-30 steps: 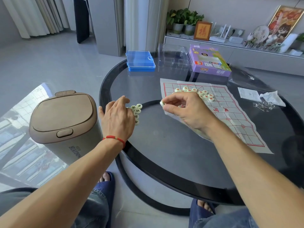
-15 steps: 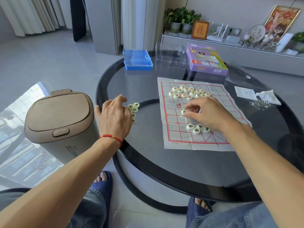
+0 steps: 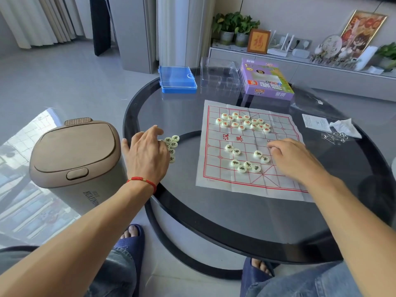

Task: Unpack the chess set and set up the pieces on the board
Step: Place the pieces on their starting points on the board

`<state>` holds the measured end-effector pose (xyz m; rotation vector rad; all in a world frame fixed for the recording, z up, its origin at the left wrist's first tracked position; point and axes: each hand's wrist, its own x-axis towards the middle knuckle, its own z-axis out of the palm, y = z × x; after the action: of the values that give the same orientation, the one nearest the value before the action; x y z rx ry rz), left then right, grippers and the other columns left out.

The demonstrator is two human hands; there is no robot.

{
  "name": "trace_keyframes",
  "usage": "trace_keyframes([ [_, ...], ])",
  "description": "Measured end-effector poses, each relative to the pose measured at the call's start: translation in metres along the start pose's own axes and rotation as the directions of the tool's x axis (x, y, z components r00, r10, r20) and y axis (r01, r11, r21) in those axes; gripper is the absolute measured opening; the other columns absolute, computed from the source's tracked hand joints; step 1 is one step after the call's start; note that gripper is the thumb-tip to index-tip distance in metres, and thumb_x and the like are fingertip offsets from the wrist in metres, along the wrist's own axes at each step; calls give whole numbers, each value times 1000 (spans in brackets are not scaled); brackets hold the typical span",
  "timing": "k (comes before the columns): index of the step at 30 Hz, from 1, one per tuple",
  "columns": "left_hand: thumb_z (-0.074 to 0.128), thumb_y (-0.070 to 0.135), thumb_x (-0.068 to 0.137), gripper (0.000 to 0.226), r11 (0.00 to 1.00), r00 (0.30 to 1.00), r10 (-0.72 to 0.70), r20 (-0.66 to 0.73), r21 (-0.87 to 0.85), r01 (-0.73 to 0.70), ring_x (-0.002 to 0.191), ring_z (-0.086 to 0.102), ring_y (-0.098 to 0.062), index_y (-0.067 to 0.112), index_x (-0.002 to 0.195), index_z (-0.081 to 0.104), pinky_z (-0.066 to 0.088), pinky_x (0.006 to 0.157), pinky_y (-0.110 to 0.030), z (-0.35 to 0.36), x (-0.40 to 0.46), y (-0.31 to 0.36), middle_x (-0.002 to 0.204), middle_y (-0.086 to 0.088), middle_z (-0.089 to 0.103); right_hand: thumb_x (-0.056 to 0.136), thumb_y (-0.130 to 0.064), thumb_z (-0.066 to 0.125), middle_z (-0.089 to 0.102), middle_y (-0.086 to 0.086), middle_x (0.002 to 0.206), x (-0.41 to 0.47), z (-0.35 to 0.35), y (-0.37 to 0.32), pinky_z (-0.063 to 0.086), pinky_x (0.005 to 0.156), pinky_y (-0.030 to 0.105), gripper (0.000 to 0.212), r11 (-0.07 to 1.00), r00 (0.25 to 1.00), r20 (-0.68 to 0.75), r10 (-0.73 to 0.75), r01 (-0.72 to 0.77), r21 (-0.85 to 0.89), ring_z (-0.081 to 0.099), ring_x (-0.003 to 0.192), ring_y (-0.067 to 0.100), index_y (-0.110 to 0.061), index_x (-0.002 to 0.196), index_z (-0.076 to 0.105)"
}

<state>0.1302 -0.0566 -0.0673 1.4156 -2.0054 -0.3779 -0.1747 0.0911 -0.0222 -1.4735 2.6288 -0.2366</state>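
Glass desk, round, dark-rimmed, centre frame. Risk: slick top lets things slide.
Paper board, creased, unweighted; right hand rests on its right side, fingers loosely curled, contents cannot be told. A drag would likely shift the sheet and scatter pieces.
Left hand, fingers relaxed, touching black-marked spare pieces near the desk's left rim; a nudge could roll them off.
Red-marked pieces clustered, unsorted, upper board.

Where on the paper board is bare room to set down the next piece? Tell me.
Free: the near rows of the white paper board, below the black-lettered white pieces, and its left column. Crowded: the far rows under the red-lettered white pieces, and the right side beneath the right hand.
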Motion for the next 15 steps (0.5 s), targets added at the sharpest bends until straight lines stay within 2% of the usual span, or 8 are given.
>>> trace_keyframes([
  [11, 30, 26, 83, 47, 1000, 1000, -14, -4, 11, 14, 128, 48, -23, 23, 120, 58, 18, 116, -53, 1, 2, -1, 115, -2, 69, 108, -22, 37, 48, 4, 153, -7, 1, -13, 37, 114, 47, 43, 999, 999, 30, -22, 23, -30, 42, 141, 28, -21, 148, 51],
  [13, 30, 25, 81, 49, 1000, 1000, -20, -7, 2, 20, 128, 48, -23, 23, 121, 59, 17, 116, -53, 0, 2, -1, 114, -2, 69, 106, -24, 41, 50, 4, 151, -12, -2, -26, 39, 111, 48, 42, 997, 998, -29, -54, 52, -58, 44, 138, 29, -20, 146, 52],
  [15, 30, 24, 80, 51, 1000, 1000, -22, -5, -4, 22, 129, 47, -24, 21, 122, 59, 16, 117, -54, -1, 2, 0, 115, -3, 69, 105, -26, 47, 54, 2, 147, -18, -5, -52, 37, 110, 43, 38, 983, 975, -125, -183, 180, -40, 46, 135, 26, -20, 141, 57],
])
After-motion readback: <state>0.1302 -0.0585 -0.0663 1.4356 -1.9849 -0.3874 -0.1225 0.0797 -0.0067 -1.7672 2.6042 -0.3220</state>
